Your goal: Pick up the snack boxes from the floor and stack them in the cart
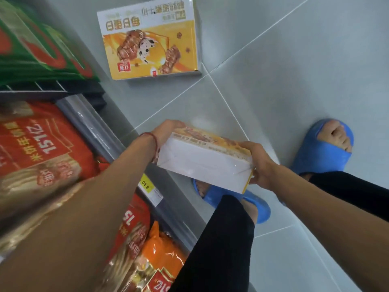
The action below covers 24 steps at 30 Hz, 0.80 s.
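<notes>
Above the grey tile floor (pixel 284 70), beside the shelf of red packets (pixel 42 144): one snack box (pixel 202 163) lifted clear, clamped end to end, left hand (pixel 166 131) wrapped on the far-left end, right hand (pixel 257 163) closed on the near-right corner. Pick step apparently done for this one; second snack box (pixel 148 39) lying flat on the floor further ahead, untouched. Next: carry to the cart (not in view) and set down flat, then back for the other.

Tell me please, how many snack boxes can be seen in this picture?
2. One snack box is held between the left hand and right hand; the other box lies flat on the floor. More may be outside the view.
</notes>
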Available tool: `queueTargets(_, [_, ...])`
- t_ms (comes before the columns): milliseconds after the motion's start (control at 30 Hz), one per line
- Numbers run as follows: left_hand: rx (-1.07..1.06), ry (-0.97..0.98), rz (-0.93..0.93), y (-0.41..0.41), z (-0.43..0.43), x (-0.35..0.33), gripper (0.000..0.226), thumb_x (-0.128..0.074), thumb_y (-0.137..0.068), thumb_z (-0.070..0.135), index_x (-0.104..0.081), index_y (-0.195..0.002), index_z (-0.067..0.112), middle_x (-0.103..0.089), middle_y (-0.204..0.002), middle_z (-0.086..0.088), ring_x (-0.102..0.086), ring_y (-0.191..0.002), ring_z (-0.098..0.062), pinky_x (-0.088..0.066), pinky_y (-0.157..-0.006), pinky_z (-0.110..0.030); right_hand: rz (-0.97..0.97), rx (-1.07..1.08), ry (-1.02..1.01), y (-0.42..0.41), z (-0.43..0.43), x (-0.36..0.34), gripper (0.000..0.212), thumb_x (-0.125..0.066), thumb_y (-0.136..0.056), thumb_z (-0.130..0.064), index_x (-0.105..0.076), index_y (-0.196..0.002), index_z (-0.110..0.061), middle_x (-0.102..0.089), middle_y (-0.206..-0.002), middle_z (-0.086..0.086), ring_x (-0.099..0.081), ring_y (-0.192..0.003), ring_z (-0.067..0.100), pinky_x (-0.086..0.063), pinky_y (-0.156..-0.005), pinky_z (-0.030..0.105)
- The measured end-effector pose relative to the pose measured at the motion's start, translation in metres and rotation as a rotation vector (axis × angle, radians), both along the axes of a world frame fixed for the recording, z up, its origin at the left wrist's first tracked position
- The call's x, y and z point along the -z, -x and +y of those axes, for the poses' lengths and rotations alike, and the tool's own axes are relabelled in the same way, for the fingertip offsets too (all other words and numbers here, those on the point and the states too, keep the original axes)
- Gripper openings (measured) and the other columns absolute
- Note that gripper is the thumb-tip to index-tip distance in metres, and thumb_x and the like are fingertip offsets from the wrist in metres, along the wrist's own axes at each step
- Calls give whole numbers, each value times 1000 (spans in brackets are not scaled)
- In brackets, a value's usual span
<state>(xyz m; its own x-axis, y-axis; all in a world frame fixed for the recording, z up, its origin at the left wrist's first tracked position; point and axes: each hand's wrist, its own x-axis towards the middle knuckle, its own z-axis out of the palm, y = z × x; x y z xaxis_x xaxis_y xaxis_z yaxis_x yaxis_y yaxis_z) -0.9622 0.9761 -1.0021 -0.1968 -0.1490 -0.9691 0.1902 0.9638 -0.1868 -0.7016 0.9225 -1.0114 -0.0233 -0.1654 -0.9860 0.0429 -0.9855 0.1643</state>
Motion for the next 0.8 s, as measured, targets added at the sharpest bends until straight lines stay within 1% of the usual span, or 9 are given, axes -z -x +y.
queueTargets(67, [37,81,-69,3,8,6,59,-80,-50,54,-72,-98,20,-74,-108,-11,-67,-95,-31,-47,-100,-43,76,13,14,0,-1,13,34,-62,-90,-52,-75,-108,-27,-77,-86,2,-68,-82,24,-51,-75,37])
queueTargets(167, [106,99,-94,0,15,11,39,-71,-81,48,-72,-103,16,-76,-108,-11,-69,-93,-30,-50,-100,-44,135,34,12,-1,-4,27,40,-57,-95,-53,-74,-123,-28,-79,-103,6,-71,-79,23,-52,-66,34])
queueTargets(267, [136,88,-74,-7,12,3,26,-63,-95,37,-68,-105,14,-74,-117,-14,-68,-96,-30,-50,-103,-48,69,52,-31,0,-5,18,36,-60,-98,-42,-68,-127,-22,-78,-111,11,-73,-78,25,-54,-64,33])
queueTargets(333, [103,6,-104,-12,8,-7,15,-57,-100,31,-63,-103,17,-75,-108,-15,-68,-80,-27,-57,-89,-43,8,49,-63,-4,-7,10,46,-65,-94,-40,-60,-133,-16,-78,-110,13,-76,-85,29,-58,-65,36])
queueTargets(400, [100,-95,-129,-20,3,-24,9,-52,-104,25,-57,-109,20,-72,-93,-9,-66,-64,-18,-58,-64,-30,-13,33,-115,-10,-5,-7,51,-66,-92,-40,-55,-136,-16,-79,-107,12,-78,-89,29,-60,-64,36])
queueTargets(433, [90,-135,-126,-24,1,-36,11,-52,-104,25,-54,-115,23,-71,-90,-7,-66,-62,-17,-56,-59,-27,-25,30,-135,-14,-2,-19,53,-66,-92,-40,-53,-137,-16,-79,-106,12,-79,-86,28,-60,-63,35])
queueTargets(533, [8,-188,-89,-37,-3,-74,25,-56,-102,28,-46,-124,34,-73,-94,-7,-68,-70,-20,-57,-67,-32,-26,10,-184,-27,15,-63,47,-63,-95,-37,-50,-136,-18,-77,-105,11,-77,-74,21,-57,-59,31])
queueTargets(700, [-113,-268,-100,-64,3,-153,48,-60,-99,25,-37,-140,36,-78,-82,-1,-72,-68,-18,-59,-63,-32,-49,-49,-316,-61,49,-152,38,-62,-99,-31,-47,-134,-26,-72,-96,-2,-71,-68,9,-53,-56,22])
queueTargets(800, [-168,-341,-67,-90,14,-203,55,-62,-96,18,-32,-141,31,-76,-70,3,-72,-61,-17,-59,-57,-29,-78,-39,-394,-84,66,-208,48,-64,-97,-26,-45,-141,-26,-70,-105,0,-73,-79,14,-57,-63,25])
